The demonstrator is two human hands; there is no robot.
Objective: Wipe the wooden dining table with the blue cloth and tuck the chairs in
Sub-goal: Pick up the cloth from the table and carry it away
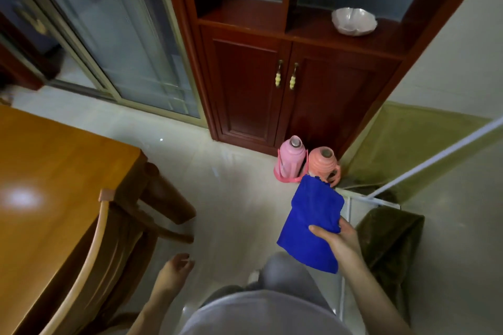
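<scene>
The table (40, 171) lies left, a chair (89, 253) at its right edge. Ahead stands a cabinet (272, 76), a bowl (353, 22) on its shelf (310, 31), flasks (290, 160) before it.

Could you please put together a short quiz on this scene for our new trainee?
1. True or false: the blue cloth is held clear of the wooden table.
2. Which of the hands grips the cloth? A) left B) right C) both
3. Fill in: a white ____ sits on the cabinet shelf.
Key: 1 true. 2 B: the right hand grips it; the left hand holds nothing. 3 bowl.
</scene>
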